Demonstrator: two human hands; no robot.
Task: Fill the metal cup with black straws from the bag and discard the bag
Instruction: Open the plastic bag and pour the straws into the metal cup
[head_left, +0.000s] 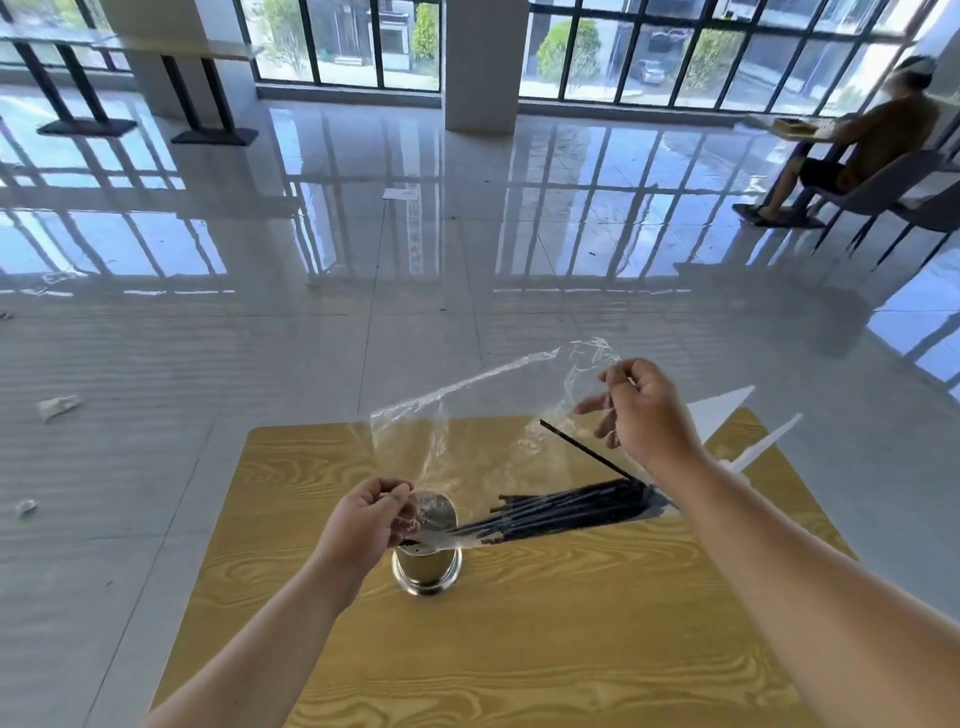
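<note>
A shiny metal cup (427, 566) stands upright near the middle of the wooden table (519, 649). A clear plastic bag (483, 410) is stretched above it. My left hand (366, 522) pinches the bag's lower end right over the cup's mouth. My right hand (641, 410) holds the bag's upper end raised at the right. A bundle of black straws (571, 512) lies slanted inside the bag, its lower ends pointing at the cup's rim. One straw (587, 449) sticks up apart from the bundle, beside my right wrist.
Two white pointed pieces (722, 410) lie at the table's far right corner. Scraps of paper (57, 406) lie on the glossy tiled floor to the left. A person sits on a chair (883, 182) at a table far back right.
</note>
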